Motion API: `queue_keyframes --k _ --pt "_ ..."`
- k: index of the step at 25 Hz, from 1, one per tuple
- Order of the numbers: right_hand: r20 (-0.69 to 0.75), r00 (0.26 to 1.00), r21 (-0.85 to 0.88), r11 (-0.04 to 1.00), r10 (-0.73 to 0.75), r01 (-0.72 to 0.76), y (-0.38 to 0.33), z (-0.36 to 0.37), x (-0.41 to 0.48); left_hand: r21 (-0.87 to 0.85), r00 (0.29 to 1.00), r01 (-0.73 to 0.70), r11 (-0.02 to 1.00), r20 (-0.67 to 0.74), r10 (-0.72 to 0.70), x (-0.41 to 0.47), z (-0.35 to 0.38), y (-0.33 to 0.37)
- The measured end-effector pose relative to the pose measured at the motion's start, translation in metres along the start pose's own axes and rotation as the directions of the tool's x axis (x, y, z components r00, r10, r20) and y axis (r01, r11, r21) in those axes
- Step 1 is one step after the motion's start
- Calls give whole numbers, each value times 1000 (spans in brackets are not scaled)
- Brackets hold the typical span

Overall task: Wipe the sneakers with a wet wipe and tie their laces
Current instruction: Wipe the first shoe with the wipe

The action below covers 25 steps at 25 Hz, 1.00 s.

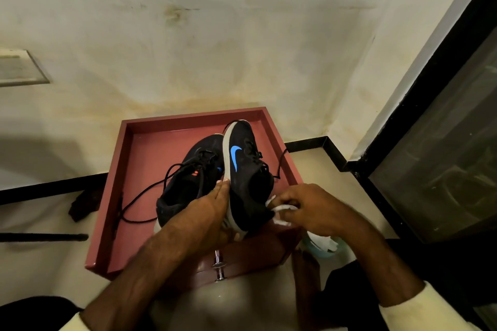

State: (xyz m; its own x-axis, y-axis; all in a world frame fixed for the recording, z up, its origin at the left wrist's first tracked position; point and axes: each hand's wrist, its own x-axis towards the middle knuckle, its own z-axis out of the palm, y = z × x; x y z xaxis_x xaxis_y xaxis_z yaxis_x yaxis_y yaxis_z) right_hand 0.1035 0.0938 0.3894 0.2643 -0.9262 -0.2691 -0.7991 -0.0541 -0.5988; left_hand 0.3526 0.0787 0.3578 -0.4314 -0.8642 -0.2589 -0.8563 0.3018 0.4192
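Note:
Two black sneakers sit in a red tray (113,196). The right sneaker (246,169), with a blue swoosh and white sole, is tipped on its side; my left hand (212,209) grips it under the sole near the heel. My right hand (304,208) presses a crumpled white wet wipe (281,208) against that sneaker's heel. The left sneaker (188,185) rests upright in the tray, its black laces (139,196) loose and trailing across the tray floor.
The tray tops a small red drawer unit with a chrome knob (220,266). A pack of wipes (322,243) lies just right of it on the floor. A stained wall stands behind, a dark glass door (443,156) to the right, a dark object (83,204) left.

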Motion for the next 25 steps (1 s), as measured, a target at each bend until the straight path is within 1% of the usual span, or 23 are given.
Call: queue_keyframes --k 1,3,6,10,12,15,21,25 --pt "-6 1000 22 1000 -18 18 0 -5 -1 -70 999 -12 997 -30 10 1 3 1" --pt "-64 995 23 997 -74 75 -1 -8 2 -217 995 -31 976 -99 10 1 13 5" --pt "-106 991 28 996 -81 85 0 -7 7 -317 987 -64 946 -158 14 7 27 7" --pt "-111 991 -4 997 -75 75 1 -9 9 -343 979 -108 933 -198 40 13 32 -1" --pt "-87 994 -20 997 -72 71 -2 -11 9 -340 980 -113 934 -191 49 13 33 -2" --pt "-47 997 1 998 -63 63 -5 -13 8 -336 981 -130 933 -183 70 14 33 -3" --pt "-100 993 3 998 -55 56 -7 -8 12 -328 982 -117 937 -178 60 15 35 -7" --pt "-130 991 38 998 -45 50 -10 -6 13 -331 991 -79 940 -132 37 16 33 -8"
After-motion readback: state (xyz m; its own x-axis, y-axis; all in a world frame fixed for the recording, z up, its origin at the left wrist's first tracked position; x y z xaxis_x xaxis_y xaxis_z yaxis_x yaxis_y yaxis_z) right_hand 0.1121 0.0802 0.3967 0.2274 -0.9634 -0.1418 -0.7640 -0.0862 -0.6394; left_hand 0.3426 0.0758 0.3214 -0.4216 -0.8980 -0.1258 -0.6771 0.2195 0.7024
